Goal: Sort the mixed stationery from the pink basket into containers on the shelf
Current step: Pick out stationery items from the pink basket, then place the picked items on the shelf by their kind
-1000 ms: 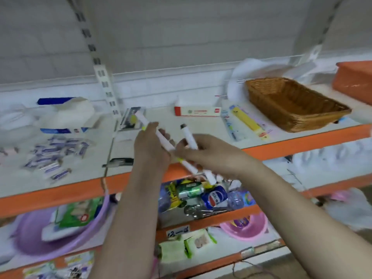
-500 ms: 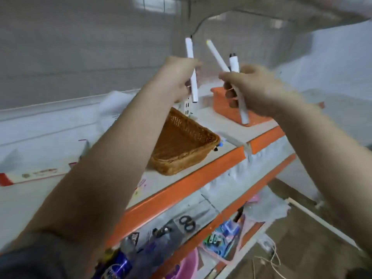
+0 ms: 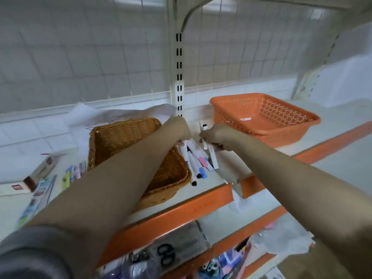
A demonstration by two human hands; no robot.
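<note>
Between two baskets on an orange-edged shelf [image 3: 181, 206], white markers are handled by both hands.

Two white markers [image 3: 209, 152] are gripped in the curled fingers [image 3: 203, 135] of the right hand [image 3: 216, 135], one black cap showing just above them, the barrels slanting down below. The left hand [image 3: 179, 127] is turned down onto a pile of markers [image 3: 194, 164] lying on the shelf just under its fingers; whether anything is pinched there cannot be told. A woven wicker basket [image 3: 112, 143] is seen just left of the left hand, and an orange plastic basket [image 3: 261, 115] just right of the right hand's fingers. The pink basket is not seen.
</note>
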